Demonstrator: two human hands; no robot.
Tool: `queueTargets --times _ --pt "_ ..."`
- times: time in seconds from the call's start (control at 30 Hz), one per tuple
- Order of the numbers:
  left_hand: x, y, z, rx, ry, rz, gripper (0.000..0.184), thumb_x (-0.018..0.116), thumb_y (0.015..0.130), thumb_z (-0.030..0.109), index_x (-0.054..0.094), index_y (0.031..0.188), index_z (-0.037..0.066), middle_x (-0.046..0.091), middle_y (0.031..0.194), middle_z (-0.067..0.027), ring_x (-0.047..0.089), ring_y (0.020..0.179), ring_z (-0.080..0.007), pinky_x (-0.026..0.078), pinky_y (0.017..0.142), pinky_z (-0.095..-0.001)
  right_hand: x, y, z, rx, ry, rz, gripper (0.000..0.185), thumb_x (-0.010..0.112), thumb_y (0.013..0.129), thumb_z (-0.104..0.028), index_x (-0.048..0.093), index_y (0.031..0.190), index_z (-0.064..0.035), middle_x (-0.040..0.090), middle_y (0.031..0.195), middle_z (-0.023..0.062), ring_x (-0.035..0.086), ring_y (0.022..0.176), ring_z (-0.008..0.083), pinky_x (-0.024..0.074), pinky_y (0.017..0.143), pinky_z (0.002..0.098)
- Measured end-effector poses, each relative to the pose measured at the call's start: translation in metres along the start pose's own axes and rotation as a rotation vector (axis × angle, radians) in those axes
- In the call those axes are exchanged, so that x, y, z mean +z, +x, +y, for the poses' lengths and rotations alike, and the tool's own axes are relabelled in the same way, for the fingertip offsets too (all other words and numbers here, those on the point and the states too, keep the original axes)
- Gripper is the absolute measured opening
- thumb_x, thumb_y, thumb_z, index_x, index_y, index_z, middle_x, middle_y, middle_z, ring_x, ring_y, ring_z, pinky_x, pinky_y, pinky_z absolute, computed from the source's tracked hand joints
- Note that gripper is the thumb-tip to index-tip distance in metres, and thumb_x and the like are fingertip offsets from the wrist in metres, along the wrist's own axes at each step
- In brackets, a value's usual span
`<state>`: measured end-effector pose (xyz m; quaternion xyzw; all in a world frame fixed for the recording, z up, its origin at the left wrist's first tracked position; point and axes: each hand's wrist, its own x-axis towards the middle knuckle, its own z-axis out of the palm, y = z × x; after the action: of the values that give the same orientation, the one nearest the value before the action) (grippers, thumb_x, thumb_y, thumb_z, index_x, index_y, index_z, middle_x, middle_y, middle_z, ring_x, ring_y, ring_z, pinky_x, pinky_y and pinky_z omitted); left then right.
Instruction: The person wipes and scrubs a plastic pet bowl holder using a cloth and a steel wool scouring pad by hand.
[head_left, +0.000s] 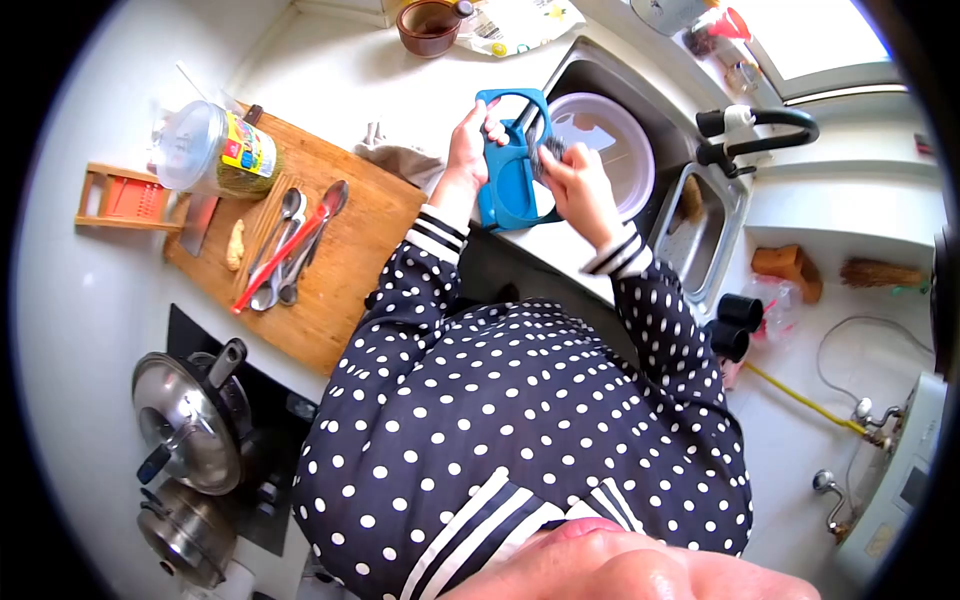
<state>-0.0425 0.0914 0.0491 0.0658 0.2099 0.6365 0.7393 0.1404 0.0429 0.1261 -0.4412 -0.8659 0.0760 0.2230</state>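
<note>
My left hand [466, 150] is closed on the left edge of a blue plastic rack [512, 185] with large openings in it. The rack is tilted at the near edge of the sink. Pinched in my right hand [585, 192] is a dark grey scouring pad [549, 152], which looks like steel wool and meets the rack's right side. Behind the right hand, a pale lilac basin [640, 160] holding water sits in the metal sink [580, 68].
Left of me, a wooden cutting board [345, 250] bears several spoons, chopsticks, a ginger root [236, 245] and a plastic jar [220, 150]. A grey cloth [398, 158] lies beside it. The black faucet [780, 128] reaches over the sink's right side. Pots [190, 425] stand lower left.
</note>
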Motion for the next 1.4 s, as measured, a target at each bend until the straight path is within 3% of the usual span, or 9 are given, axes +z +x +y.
queueTargets --times 0.17,0.27,0.4,0.57,0.63,0.7,1.13,1.37,1.4 --pt "0.001 0.001 -0.001 -0.022 -0.055 -0.007 0.031 0.044 0.100 0.029 0.052 0.109 0.000 0.038 0.067 0.0033 0.038 0.059 -0.0072 0.039 0.056 -0.0231 0.012 0.053 0.027 -0.062 0.031 0.055 0.029 0.067 0.079 -0.013 0.069 0.107 -0.0157 0.051 0.087 0.0116 0.051 0.084 0.0306 0.0454 0.074 0.0378" --pt "0.006 0.000 0.001 0.020 0.000 0.061 0.040 0.043 0.100 0.031 0.049 0.122 -0.003 0.035 0.066 0.0046 0.036 0.058 -0.0061 0.037 0.057 -0.0219 0.028 0.077 0.046 -0.073 0.132 0.063 0.029 0.066 0.079 -0.012 0.069 0.108 -0.0153 0.053 0.085 0.0131 0.051 0.083 0.0308 0.0449 0.074 0.0390" --pt "0.003 -0.001 0.001 0.039 -0.002 0.012 0.030 0.044 0.100 0.032 0.052 0.095 0.004 0.037 0.067 0.0036 0.037 0.058 -0.0081 0.037 0.057 -0.0228 0.011 0.040 0.043 -0.045 0.240 -0.048 0.033 0.067 0.079 -0.011 0.067 0.113 -0.0104 0.050 0.082 0.0133 0.051 0.080 0.0298 0.0436 0.073 0.0374" --pt "0.014 -0.007 0.004 0.026 -0.006 0.090 0.038 0.044 0.100 0.030 0.051 0.117 -0.003 0.035 0.067 0.0034 0.035 0.059 -0.0076 0.037 0.057 -0.0231 0.031 0.104 0.060 -0.046 0.231 0.031 0.029 0.064 0.082 -0.010 0.066 0.111 -0.0083 0.053 0.084 0.0142 0.053 0.082 0.0302 0.0444 0.073 0.0368" --pt "0.012 -0.008 0.003 0.047 0.038 0.089 0.028 0.043 0.100 0.029 0.050 0.087 0.006 0.035 0.066 0.0025 0.036 0.058 -0.0081 0.037 0.056 -0.0233 0.027 0.097 0.064 -0.109 0.192 0.031 0.029 0.064 0.080 -0.006 0.068 0.109 -0.0088 0.053 0.085 0.0135 0.053 0.082 0.0298 0.0449 0.072 0.0377" --pt "0.015 -0.008 0.002 0.054 0.026 0.092 0.031 0.043 0.100 0.030 0.043 0.076 0.010 0.036 0.066 0.0022 0.036 0.058 -0.0085 0.037 0.056 -0.0234 0.007 0.069 0.057 -0.175 0.048 -0.042 0.036 0.065 0.077 0.000 0.067 0.112 -0.0099 0.053 0.086 0.0115 0.053 0.080 0.0273 0.0464 0.071 0.0337" --pt "0.018 -0.006 0.013 0.084 0.014 0.128 0.038 0.042 0.101 0.029 0.052 0.119 -0.003 0.034 0.067 0.0038 0.034 0.058 -0.0067 0.035 0.056 -0.0222 0.022 0.120 0.057 -0.183 0.206 -0.044 0.029 0.064 0.080 -0.007 0.069 0.108 -0.0125 0.051 0.079 0.0122 0.052 0.078 0.0286 0.0443 0.069 0.0360" --pt "0.016 -0.001 0.014 0.135 0.067 0.179 0.039 0.043 0.100 0.029 0.051 0.119 -0.004 0.034 0.067 0.0037 0.034 0.059 -0.0068 0.035 0.056 -0.0220 -0.002 0.066 0.055 -0.197 0.211 -0.161 0.033 0.065 0.080 -0.005 0.068 0.112 -0.0140 0.049 0.082 0.0107 0.049 0.076 0.0272 0.0442 0.069 0.0363" --pt "0.018 -0.003 0.016 0.139 0.057 0.163 0.033 0.043 0.100 0.029 0.055 0.105 -0.001 0.034 0.067 0.0036 0.034 0.058 -0.0072 0.035 0.056 -0.0225 -0.010 0.044 0.045 -0.162 0.210 -0.169 0.034 0.065 0.080 -0.004 0.068 0.113 -0.0136 0.049 0.082 0.0104 0.049 0.076 0.0268 0.0445 0.069 0.0359"
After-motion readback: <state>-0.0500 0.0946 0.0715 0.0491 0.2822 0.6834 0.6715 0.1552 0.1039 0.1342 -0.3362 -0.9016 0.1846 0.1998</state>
